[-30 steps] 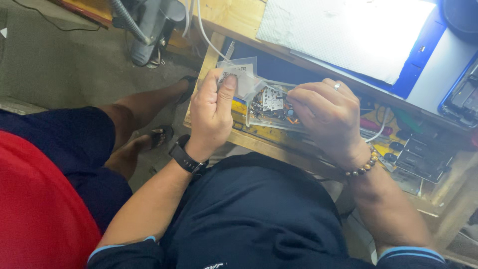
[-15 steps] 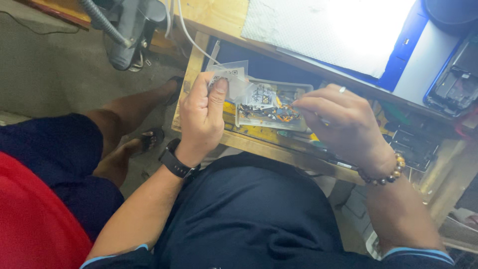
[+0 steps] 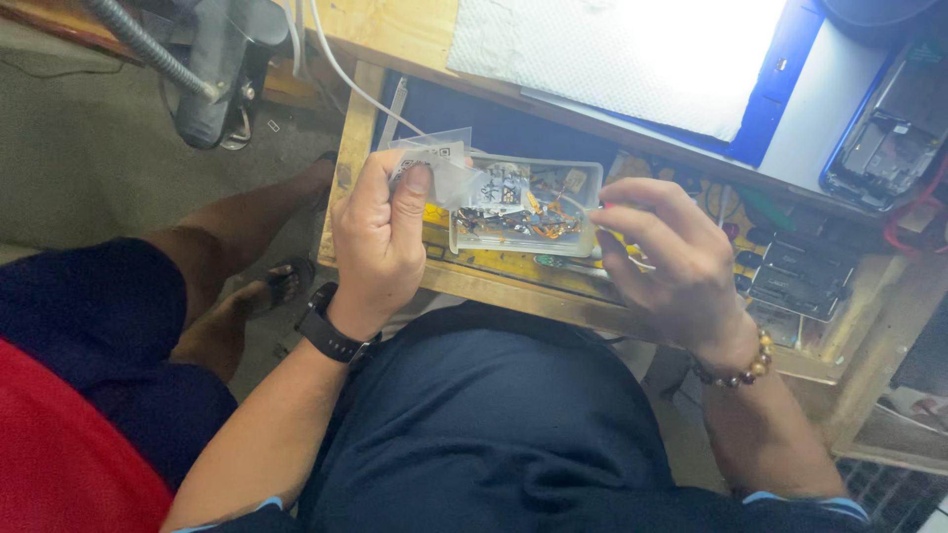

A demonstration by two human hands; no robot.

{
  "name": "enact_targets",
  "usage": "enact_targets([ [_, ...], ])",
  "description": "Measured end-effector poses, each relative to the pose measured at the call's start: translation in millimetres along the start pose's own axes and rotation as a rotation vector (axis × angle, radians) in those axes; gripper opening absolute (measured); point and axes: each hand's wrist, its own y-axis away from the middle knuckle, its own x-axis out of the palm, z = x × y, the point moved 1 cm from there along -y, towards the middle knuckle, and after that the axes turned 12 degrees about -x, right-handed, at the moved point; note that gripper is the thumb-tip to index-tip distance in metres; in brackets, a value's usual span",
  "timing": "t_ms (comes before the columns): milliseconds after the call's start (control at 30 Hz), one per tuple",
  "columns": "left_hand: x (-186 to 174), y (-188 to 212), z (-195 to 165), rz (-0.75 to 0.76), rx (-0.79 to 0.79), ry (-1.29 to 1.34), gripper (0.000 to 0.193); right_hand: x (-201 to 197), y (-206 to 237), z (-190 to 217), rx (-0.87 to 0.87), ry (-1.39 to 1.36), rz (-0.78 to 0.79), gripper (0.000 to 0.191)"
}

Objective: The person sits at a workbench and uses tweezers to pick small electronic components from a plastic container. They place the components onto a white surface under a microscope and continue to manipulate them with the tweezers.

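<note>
Over the open drawer at the front of the bench (image 3: 395, 39), a small clear plastic bag (image 3: 439, 163) with a white printed label is pinched between the thumb and fingers of the left hand (image 3: 380, 237); the bag sticks up above the fingertips and leans toward a clear plastic tray (image 3: 583, 212) just beside it. That tray sits in the drawer and holds a heap of small parts, some orange and gold, some dark, with a white printed slip among them. On the other side of the tray the right hand (image 3: 667, 262) hovers with its fingers curled and drawn together near the tray's right end; something thin and pinkish shows at the fingertips, but whether it is gripped I cannot tell. A black watch (image 3: 331, 336) wraps the left wrist and a bead bracelet (image 3: 741, 370) the right. Below the hands lies the person's lap in dark blue cloth. Farther right in the drawer lie dark flat parts (image 3: 800, 281) and loose wires. Up on the bench top rests a white textured mat (image 3: 553, 49) on a blue board, brightly lit, with a black device (image 3: 884, 148) at its right. A white cable (image 3: 341, 74) runs down the bench's left edge, and a grey lamp arm (image 3: 212, 69) stands over the floor to the left
</note>
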Motion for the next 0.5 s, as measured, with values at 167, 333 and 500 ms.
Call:
enact_targets([
  [167,2,2,1,0.008,-0.057,-0.005,0.025,5,25,2,0.062,0.07,0.089,0.028],
  [333,3,4,1,0.075,0.033,0.057,0.025,10,36,5,0.046,0.055,0.132,0.028],
  [500,3,8,1,0.069,-0.008,0.026,0.025,18,37,12,0.067,0.035,0.175,0.034],
])
